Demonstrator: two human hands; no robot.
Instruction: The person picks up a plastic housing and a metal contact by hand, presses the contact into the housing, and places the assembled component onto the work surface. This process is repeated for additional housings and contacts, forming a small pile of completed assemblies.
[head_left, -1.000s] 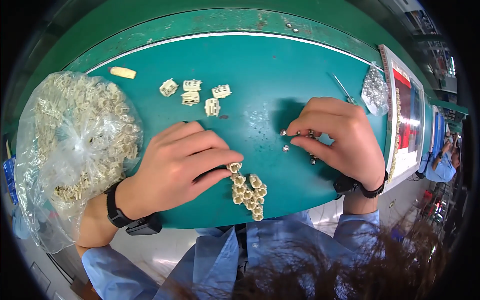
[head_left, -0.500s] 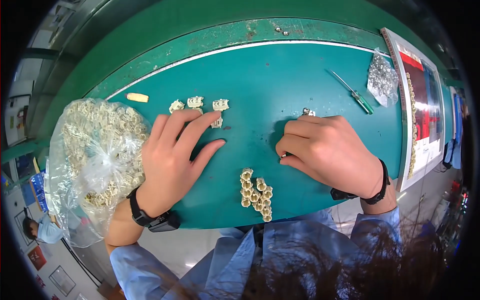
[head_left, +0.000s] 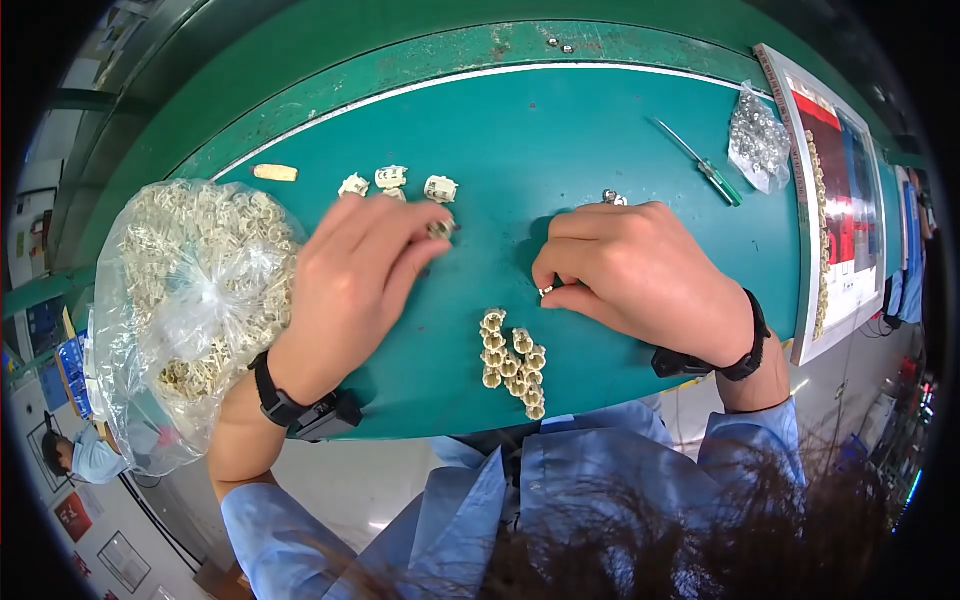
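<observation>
Between thumb and fingertips, my left hand [head_left: 345, 285] pinches a cream plastic socket [head_left: 440, 229], slightly blurred. Just beyond its fingers lie several similar loose cream pieces [head_left: 441, 188]. My right hand [head_left: 640, 280] is closed on a small shiny metal part [head_left: 546, 291], mostly covered by the thumb and forefinger. More small metal parts [head_left: 612, 197] rest behind its knuckles. Between my hands, nearer to me, stands a cluster of cream ring-shaped sockets [head_left: 512, 367], their open ends showing.
A clear bag of cream pieces [head_left: 200, 260] bulges beside my left forearm. Far right lie a green-handled screwdriver [head_left: 720, 185], a bag of metal parts [head_left: 760, 140] and a white-framed board [head_left: 800, 200]. A small tan piece [head_left: 276, 173] lies far left. A person [head_left: 90, 455] shows at the left edge.
My left hand has closed on a cream socket and lifted it from among the loose pieces. My right hand, holding the metal part, has shifted slightly left.
</observation>
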